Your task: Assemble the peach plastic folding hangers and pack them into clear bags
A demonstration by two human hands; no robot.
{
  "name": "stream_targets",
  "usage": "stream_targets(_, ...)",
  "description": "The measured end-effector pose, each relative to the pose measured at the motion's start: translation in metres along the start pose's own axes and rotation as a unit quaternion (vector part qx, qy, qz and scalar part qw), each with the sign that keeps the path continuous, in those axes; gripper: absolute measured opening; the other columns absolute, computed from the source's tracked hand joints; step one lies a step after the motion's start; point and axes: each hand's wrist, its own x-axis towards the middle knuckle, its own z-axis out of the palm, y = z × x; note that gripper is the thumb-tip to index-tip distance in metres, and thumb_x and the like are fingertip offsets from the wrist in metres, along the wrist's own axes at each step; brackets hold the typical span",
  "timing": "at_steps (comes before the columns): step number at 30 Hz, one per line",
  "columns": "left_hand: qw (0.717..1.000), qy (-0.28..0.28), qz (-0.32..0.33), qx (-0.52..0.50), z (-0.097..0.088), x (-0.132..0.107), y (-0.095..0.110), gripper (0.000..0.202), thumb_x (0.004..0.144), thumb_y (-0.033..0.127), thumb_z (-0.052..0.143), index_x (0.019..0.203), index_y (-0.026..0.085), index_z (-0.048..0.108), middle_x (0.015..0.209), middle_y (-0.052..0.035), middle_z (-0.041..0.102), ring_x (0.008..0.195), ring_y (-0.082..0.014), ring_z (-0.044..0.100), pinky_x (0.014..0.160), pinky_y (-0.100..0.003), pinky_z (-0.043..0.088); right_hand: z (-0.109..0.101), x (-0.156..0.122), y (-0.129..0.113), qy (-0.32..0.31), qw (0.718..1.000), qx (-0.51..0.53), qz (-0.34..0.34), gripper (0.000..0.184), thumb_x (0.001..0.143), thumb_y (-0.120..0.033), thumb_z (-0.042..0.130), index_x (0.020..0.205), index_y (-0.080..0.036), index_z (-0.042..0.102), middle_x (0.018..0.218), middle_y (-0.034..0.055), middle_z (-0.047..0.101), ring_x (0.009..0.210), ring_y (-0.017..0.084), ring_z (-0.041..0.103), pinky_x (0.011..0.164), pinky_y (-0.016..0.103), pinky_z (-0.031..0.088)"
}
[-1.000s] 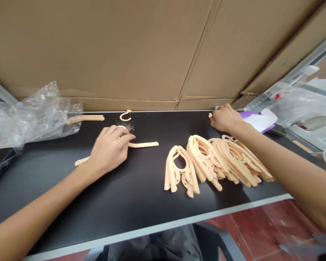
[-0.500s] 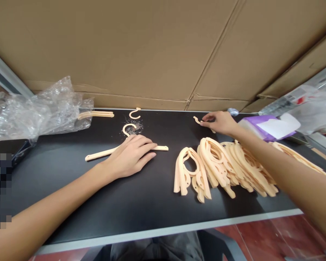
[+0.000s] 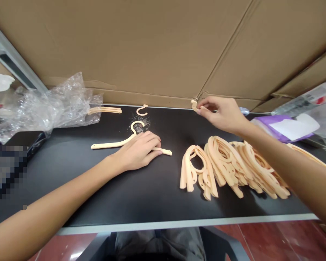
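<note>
On the black tabletop lies a cream plastic hanger [image 3: 112,144] with its hook pointing away from me. My left hand [image 3: 141,150] covers its middle, thumb and fingers closed around the right arm. Raised a little over the far edge of the table, my right hand [image 3: 221,112] pinches a small curved cream plastic piece [image 3: 194,105]; its far end is hidden by the fingers. A loose hook [image 3: 142,113] lies behind the hanger, with whitish crumbs [image 3: 141,125] between them.
Several folded cream hangers [image 3: 198,170] are piled to the right, partly under my right forearm. At the left are thin cream strips [image 3: 105,110], crumpled clear plastic wrap [image 3: 67,105] and a dark device [image 3: 29,141]. A purple packet [image 3: 282,127] lies far right. Cardboard [image 3: 152,47] stands behind.
My right hand has lifted the small curved piece up off the tabletop. The hanger under my left hand has turned slightly, its right end now nearer me. The camera view has shifted a little.
</note>
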Motion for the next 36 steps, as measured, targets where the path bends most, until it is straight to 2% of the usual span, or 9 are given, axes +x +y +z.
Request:
stream_targets(4, 1.000, 0.007, -0.001, 0.013, -0.001, -0.001, 0.001, 0.025, 0.105, 0.031, 0.043, 0.095, 0.017, 0.061, 0.103, -0.0104, 0.069, 0.096, -0.0235, 0.060, 0.087, -0.039, 0.048, 0.000, -0.018, -0.048, -0.096, 0.993, 0.070, -0.004, 0.023, 0.086, -0.039, 0.061, 0.090, -0.022, 0.075, 0.071, 0.0004, 0.065, 0.063, 0.016, 0.052, 0.063, 0.031, 0.037)
stream_targets(8, 0.999, 0.029, -0.003, 0.034, -0.002, -0.001, 0.002, 0.020, 0.103, 0.028, 0.045, 0.092, 0.018, 0.059, 0.095, -0.0086, 0.066, 0.089, -0.0228, 0.059, 0.077, -0.036, 0.048, 0.012, -0.036, -0.068, -0.203, 0.971, 0.123, -0.015, 0.023, 0.086, -0.040, 0.062, 0.084, -0.021, 0.074, 0.066, -0.0026, 0.061, 0.062, 0.013, 0.048, 0.063, 0.028, 0.035)
stream_targets(12, 0.998, 0.048, -0.011, 0.040, -0.002, -0.001, 0.002, 0.016, 0.100, 0.024, 0.047, 0.089, 0.018, 0.057, 0.092, -0.0081, 0.066, 0.084, -0.0221, 0.059, 0.073, -0.035, 0.047, 0.020, -0.040, -0.065, -0.258, 0.958, 0.119, -0.023, 0.029, 0.087, -0.045, 0.062, 0.079, -0.020, 0.073, 0.062, -0.0034, 0.057, 0.061, 0.012, 0.046, 0.062, 0.027, 0.034)
stream_targets(19, 0.997, 0.063, -0.011, 0.043, 0.001, -0.003, 0.000, 0.015, 0.098, 0.023, 0.051, 0.086, 0.018, 0.057, 0.084, -0.0058, 0.065, 0.078, -0.0200, 0.060, 0.069, -0.032, 0.047, 0.017, -0.035, -0.067, -0.326, 0.938, 0.117, -0.015, 0.027, 0.086, -0.042, 0.059, 0.076, -0.020, 0.071, 0.060, -0.0039, 0.054, 0.060, 0.012, 0.046, 0.059, 0.027, 0.031)
stream_targets(28, 0.996, 0.069, -0.007, 0.062, 0.001, -0.003, 0.001, 0.016, 0.099, 0.021, 0.051, 0.085, 0.017, 0.059, 0.083, -0.0054, 0.066, 0.078, -0.0197, 0.060, 0.068, -0.031, 0.047, 0.023, -0.030, -0.071, -0.356, 0.932, 0.057, -0.038, 0.022, 0.087, -0.033, 0.056, 0.078, -0.020, 0.072, 0.062, -0.0026, 0.057, 0.061, 0.013, 0.048, 0.061, 0.027, 0.031)
stream_targets(36, 0.996, 0.056, -0.032, 0.060, 0.001, -0.003, 0.000, 0.013, 0.097, 0.021, 0.054, 0.085, 0.018, 0.058, 0.084, -0.0031, 0.066, 0.078, -0.0187, 0.060, 0.062, -0.029, 0.040, 0.023, -0.020, -0.072, -0.422, 0.903, 0.063, -0.052, 0.023, 0.089, -0.031, 0.051, 0.081, -0.018, 0.069, 0.072, -0.0002, 0.060, 0.068, 0.014, 0.050, 0.065, 0.028, 0.032)
